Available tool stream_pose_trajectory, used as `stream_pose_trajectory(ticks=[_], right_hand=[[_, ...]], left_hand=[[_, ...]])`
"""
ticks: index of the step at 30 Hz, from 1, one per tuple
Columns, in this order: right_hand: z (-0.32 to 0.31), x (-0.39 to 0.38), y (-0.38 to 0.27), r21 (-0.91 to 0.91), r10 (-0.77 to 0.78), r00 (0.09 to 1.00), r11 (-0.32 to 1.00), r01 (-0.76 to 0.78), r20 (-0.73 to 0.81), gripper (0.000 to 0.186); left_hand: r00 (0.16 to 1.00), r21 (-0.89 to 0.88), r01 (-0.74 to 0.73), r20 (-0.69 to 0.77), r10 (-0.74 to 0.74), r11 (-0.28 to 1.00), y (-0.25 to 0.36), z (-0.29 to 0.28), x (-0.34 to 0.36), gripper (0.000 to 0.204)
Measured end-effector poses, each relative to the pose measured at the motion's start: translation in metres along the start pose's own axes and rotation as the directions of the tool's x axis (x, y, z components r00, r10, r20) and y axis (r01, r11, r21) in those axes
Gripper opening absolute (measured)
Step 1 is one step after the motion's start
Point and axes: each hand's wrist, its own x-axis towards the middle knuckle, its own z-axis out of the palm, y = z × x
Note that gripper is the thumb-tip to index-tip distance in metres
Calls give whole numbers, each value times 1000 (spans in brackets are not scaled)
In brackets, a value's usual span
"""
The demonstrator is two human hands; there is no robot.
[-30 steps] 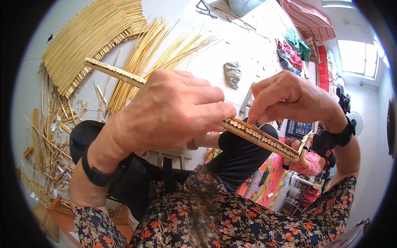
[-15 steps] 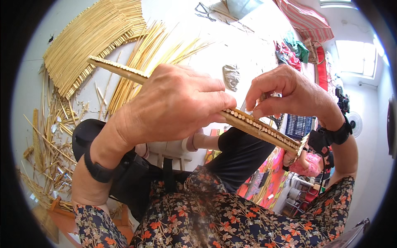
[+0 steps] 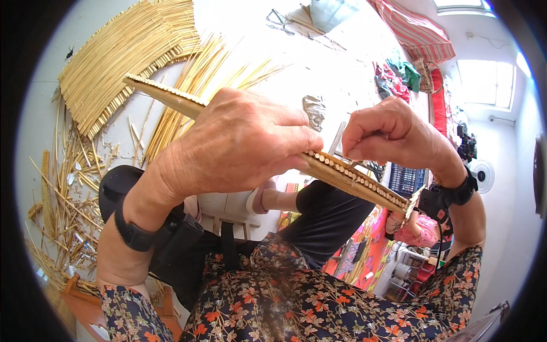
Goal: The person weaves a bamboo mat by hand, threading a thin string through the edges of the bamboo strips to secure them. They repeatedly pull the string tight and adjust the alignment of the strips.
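Observation:
A narrow panel of straw-coloured stalks point(image 3: 364, 183) is held up edge-on in front of me, slanting from upper left to lower right. Small round cut ends line its edge, and a ragged cluster of stalk tips shows at its right end. My left hand point(image 3: 233, 145) grips the panel around its middle, thumb and fingers closed over it. Just above the edge, to the right of that grip, my right hand point(image 3: 396, 137) is closed in a pinch, fingertips close to the stalk ends. What those fingertips hold, if anything, is too small to make out.
A large stalk mat point(image 3: 122, 65) lies on the floor at upper left, beside a spread of loose stalks point(image 3: 188, 97). Scraps and offcuts point(image 3: 80, 194) litter the left side. A grey cloth point(image 3: 314, 111), a blue crate point(image 3: 405, 179) and a person in pink point(image 3: 416, 231) are farther off.
My right hand has closed its pinch tighter and come down slightly toward the panel's edge. The left hand keeps its grip, and the whole view has shifted a little.

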Motion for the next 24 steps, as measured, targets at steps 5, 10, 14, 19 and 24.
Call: stream_pose_trajectory(ticks=[5,10,14,19,24], right_hand=[[3,1,-2,-28,-21,1000,999,21,-1,8],[9,5,-3,-67,-101,995,993,101,-8,9],[12,3,-6,-71,-39,999,997,38,-16,11],[18,1,-10,-152,-31,993,988,12,-118,52],[37,5,-18,-135,53,993,989,-67,-107,81]], left_hand=[[1000,16,5,7,-5,1000,1,1,0,27],[1000,42,-14,4,13,999,-1,3,1,27],[1000,32,0,3,0,999,-2,3,-1,26],[1000,14,20,4,-20,1000,-5,2,0,26],[1000,24,5,-19,-4,1000,-3,6,-1,26]])
